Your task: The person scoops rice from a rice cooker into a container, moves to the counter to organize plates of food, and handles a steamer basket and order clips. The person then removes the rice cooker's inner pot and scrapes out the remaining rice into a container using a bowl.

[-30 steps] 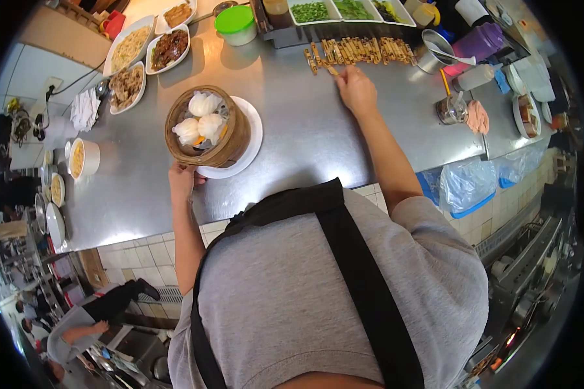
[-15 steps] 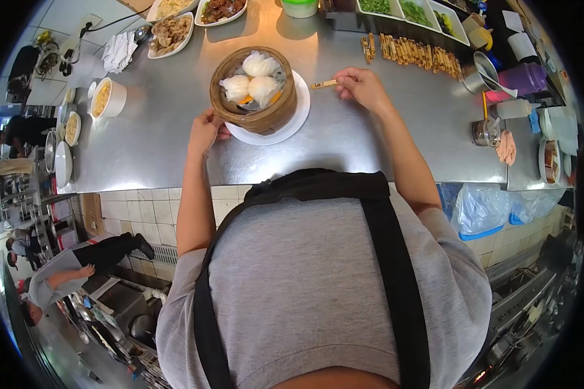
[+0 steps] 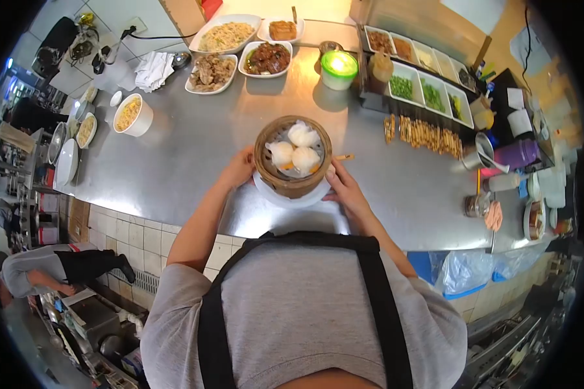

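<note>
A round bamboo steamer [image 3: 292, 176] holding three white dumplings [image 3: 295, 148] stands on a white plate [image 3: 285, 196] over the steel counter [image 3: 188, 155], right in front of me. My left hand [image 3: 239, 170] grips the plate and steamer on the left side. My right hand [image 3: 345, 189] holds the plate's right edge. A small wooden clip [image 3: 344, 157] sticks out from the steamer's right rim, just above my right fingers. I cannot tell whether the plate rests on the counter or is lifted.
A row of wooden clips [image 3: 425, 134] lies to the right, below a tray of garnish tubs [image 3: 428, 91]. A green-lidded tub [image 3: 339, 67], plates of cooked food [image 3: 224, 35] and a bowl [image 3: 133, 113] stand behind. A person bends over at lower left [image 3: 39, 269].
My right hand took one clip from the row and carried it to the steamer's rim. It then dropped to the plate's right edge. Steamer and plate now sit centred before me.
</note>
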